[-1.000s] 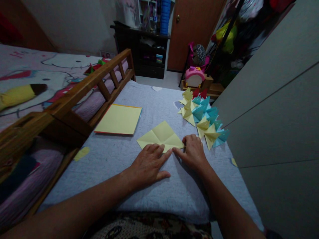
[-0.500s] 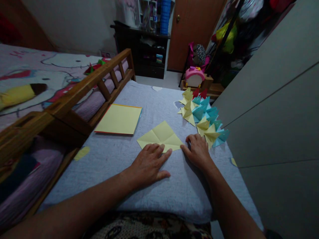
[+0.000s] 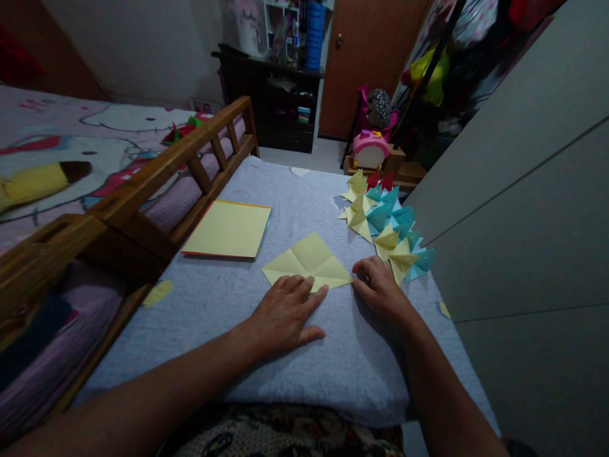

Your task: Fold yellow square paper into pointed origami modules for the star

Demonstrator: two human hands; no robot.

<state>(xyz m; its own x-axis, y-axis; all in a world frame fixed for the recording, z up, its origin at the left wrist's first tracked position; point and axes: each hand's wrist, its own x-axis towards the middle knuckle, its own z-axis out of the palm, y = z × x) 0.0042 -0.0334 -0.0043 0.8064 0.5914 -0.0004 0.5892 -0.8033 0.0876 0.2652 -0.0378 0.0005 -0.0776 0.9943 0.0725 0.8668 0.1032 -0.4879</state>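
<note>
A yellow sheet of origami paper (image 3: pixel 311 257) lies on the cloth-covered bed in front of me, its creases crossing at the middle and its near edge folded. My left hand (image 3: pixel 288 311) rests flat on that near edge, fingers stretched out and thumb apart. At the sheet's right corner, my right hand (image 3: pixel 378 289) has its fingers curled, with thumb and forefinger closed on the tip. Just beyond it stand folded paper pieces, yellow (image 3: pixel 403 257) and blue (image 3: pixel 421 261). The corner between my right fingertips is partly hidden.
Left of the sheet lies a stack of square paper (image 3: pixel 228 230), yellow on top. A wooden bed rail (image 3: pixel 190 152) runs along the left side. More folded pieces, red ones (image 3: pixel 387 180) among them, stand at the far right. A pale cabinet (image 3: pixel 528 209) borders the right.
My right hand has shifted slightly right at the paper's corner, and its thumb and forefinger have drawn closer together. My left hand and the sheet stay in place.
</note>
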